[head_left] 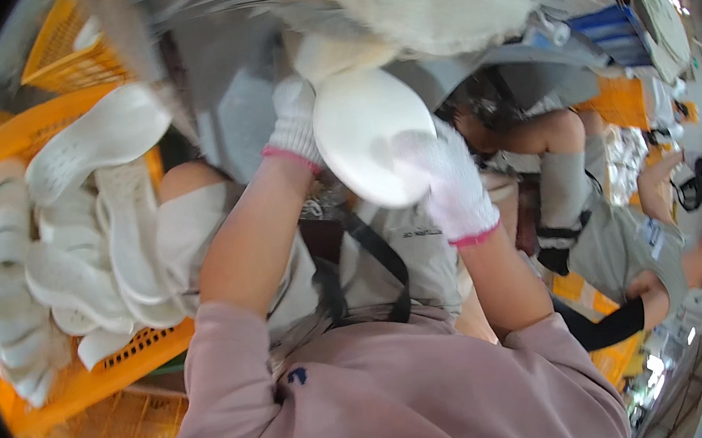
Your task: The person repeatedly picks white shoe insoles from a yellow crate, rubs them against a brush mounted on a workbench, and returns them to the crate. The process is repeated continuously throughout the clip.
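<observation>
A smooth white shoe sole [371, 132] is held up in front of me, its rounded end toward my body. My right hand [452, 179], in a white knit glove with a pink cuff, grips its near right edge; motion blurs the fingers. At the far left edge my left hand [296, 124], gloved the same way, is closed on the sole, its fingertips partly hidden. The sole's far end meets a blurred cream-coloured rounded thing [342, 50] whose kind I cannot make out.
At my left an orange plastic basket [99, 389] holds many white shoe soles [80, 281]. Another orange crate [68, 57] stands behind it. Ahead, fluffy whitish material [439, 12] lies below clear plastic sheeting. A person [638, 243] sits at right, near orange crates.
</observation>
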Tool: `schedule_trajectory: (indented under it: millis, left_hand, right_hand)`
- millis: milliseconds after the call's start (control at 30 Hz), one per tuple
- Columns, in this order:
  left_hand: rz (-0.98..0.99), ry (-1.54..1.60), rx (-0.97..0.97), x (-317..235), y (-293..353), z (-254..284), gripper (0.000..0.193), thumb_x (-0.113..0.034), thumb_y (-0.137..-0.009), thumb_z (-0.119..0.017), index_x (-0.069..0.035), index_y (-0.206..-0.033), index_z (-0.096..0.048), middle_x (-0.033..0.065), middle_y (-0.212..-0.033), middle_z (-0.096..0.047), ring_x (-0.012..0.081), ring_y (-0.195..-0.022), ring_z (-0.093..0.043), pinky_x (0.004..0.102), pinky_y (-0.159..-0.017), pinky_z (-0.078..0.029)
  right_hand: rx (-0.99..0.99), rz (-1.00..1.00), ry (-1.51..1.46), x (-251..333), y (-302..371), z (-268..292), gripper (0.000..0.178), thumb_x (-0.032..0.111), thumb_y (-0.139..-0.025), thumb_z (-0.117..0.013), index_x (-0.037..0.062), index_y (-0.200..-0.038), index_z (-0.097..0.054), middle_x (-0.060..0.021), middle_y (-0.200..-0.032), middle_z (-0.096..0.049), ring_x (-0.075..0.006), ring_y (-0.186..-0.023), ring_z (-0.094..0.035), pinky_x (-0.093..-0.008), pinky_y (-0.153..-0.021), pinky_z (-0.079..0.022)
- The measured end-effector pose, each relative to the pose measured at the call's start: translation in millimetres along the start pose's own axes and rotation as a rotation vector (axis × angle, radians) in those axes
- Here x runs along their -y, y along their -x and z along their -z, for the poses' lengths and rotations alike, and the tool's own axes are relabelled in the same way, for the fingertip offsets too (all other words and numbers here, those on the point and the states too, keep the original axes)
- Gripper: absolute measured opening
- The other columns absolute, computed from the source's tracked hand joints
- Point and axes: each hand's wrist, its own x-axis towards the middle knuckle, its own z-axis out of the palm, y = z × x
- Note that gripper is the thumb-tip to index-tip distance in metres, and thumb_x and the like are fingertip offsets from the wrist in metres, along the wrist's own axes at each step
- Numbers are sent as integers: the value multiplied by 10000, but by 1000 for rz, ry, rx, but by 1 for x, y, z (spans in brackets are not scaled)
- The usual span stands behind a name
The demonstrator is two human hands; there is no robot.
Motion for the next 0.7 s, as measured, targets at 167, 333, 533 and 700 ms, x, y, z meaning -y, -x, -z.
schedule_trajectory:
  millis: [167, 333, 533, 700]
  left_hand:
    - [308, 277, -373, -24, 32, 14, 402, -280, -1052, -492, -32, -1336, -632, 155, -1279, -711, 307, -1117, -703, 432, -1017, -572]
    - [426, 374, -219, 27, 30, 30, 411, -324, -1073, -426, -59, -1282, -662, 140, -1219, -726, 304, -1112, -703, 416, -1008, -563]
    - [-103, -796, 246, -52, 60, 14, 390, -362, -981, -606, -59, -1221, -659, 205, -1141, -712, 404, -1028, -693, 506, -913, -565]
    - [-780, -1704, -235, -196, 169, 81, 533, -361, -894, -756, -13, -1261, -587, 192, -1083, -676, 397, -1009, -683, 482, -917, -562]
  right_hand:
    - [183, 33, 479, -7, 44, -3, 518, 232, -827, -833, -28, -1252, -692, -155, -1081, -790, -236, -991, -753, -379, -910, -581]
    - [-10, -90, 329, -33, 57, 23, 501, 194, -846, -814, -50, -1266, -694, -168, -1086, -795, -223, -1005, -740, -373, -910, -578]
    - [89, 150, 334, -31, -16, 30, 423, 128, -961, -669, -65, -1337, -667, -188, -1239, -732, -273, -1095, -717, -423, -983, -567]
    - [-103, 175, 1005, -91, 58, 154, 414, 161, -973, -678, -57, -1324, -672, -197, -1216, -731, -269, -1109, -714, -402, -974, -561]
